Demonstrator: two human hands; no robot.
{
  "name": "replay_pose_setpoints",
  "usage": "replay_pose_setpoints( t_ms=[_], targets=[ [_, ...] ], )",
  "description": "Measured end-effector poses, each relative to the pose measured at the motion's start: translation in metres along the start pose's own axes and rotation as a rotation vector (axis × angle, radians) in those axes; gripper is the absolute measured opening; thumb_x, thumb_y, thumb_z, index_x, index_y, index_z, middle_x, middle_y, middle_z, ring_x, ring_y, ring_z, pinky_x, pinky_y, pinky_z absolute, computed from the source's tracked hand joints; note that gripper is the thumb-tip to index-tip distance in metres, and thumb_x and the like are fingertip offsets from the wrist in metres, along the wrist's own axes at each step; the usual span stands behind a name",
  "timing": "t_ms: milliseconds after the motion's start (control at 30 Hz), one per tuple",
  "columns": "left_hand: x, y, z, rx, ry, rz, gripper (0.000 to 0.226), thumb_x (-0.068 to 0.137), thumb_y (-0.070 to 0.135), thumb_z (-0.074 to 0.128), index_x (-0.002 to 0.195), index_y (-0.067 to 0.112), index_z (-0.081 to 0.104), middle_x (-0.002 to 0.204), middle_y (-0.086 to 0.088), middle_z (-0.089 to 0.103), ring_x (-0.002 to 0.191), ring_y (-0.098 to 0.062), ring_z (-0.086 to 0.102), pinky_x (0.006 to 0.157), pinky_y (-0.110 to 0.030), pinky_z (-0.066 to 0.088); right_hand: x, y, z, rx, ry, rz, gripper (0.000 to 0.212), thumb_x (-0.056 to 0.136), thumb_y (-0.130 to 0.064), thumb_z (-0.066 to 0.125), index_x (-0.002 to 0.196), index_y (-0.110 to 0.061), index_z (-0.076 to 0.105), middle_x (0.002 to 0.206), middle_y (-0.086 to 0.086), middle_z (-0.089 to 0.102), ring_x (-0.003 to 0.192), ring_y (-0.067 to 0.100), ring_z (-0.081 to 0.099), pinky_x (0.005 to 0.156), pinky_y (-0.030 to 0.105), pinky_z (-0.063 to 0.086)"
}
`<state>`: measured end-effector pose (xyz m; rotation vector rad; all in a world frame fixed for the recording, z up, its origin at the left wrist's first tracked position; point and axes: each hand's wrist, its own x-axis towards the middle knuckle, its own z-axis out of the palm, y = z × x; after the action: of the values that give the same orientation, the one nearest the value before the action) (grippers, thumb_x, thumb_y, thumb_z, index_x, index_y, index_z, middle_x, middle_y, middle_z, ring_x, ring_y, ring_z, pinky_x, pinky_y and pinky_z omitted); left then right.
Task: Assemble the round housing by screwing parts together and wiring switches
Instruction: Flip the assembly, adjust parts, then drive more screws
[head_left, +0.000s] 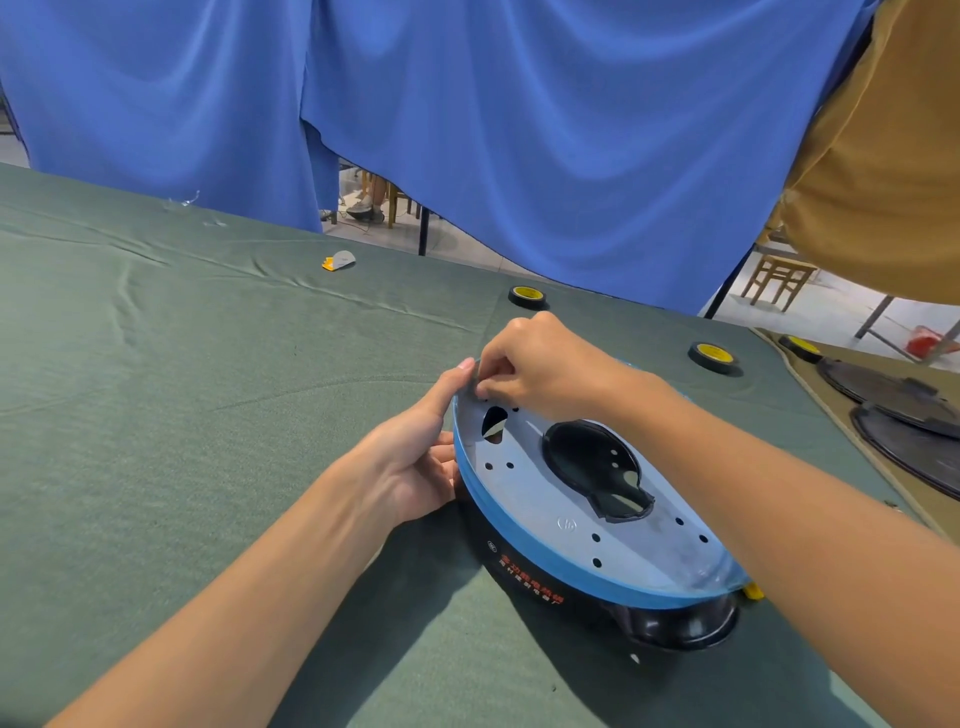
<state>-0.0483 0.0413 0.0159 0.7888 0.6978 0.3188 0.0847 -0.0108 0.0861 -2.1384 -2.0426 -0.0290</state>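
Head view: the right hand (535, 364) has its fingers curled and its fingertips pinched together, pointing down at the far left edge of the grey plate (530, 488). Whether a screw sits between them is too small to tell. Directly under those fingertips is a small hole (485, 398), so the coming move looks like a straight push or twist downward. The left hand (415, 462) cups the housing (550, 564) from its left side, thumb laid up along the blue rim just beside the right fingertips. As seen, the housing stretches from that far left point toward the near right, resting on the green cloth (208, 415). Tape rolls (526, 297) lie beyond.
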Motion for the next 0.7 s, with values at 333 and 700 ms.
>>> replay_pose_setpoints(
  t_ms=[333,700],
  targets=[
    [0.0001,-0.0006,0.001,-0.014,0.029,-0.001,0.079,0.074,0.057,0.076,0.128,0.002,0.061,0.114,-0.018,0.07,0.091,-0.033,0.068,0.076,-0.041,0.056,0.0031,-0.0035,-0.004,0.004,-0.08,-0.009,0.015,0.086,-0.009,0.068,0.097,-0.013,0.077,0.09,0.003,0.073,0.085,0.018,0.064,0.077,0.039,0.056],
    [0.0,-0.002,0.0012,-0.007,0.026,0.02,0.076,0.075,0.059,0.074,0.124,0.002,0.064,0.117,-0.022,0.069,0.093,-0.034,0.068,0.088,-0.043,0.055,0.002,0.0016,-0.0012,-0.057,-0.072,0.049,0.035,0.094,-0.037,0.059,0.079,-0.008,0.073,0.07,0.009,0.067,0.066,0.02,0.055,0.059,0.036,0.045]
  ],
)
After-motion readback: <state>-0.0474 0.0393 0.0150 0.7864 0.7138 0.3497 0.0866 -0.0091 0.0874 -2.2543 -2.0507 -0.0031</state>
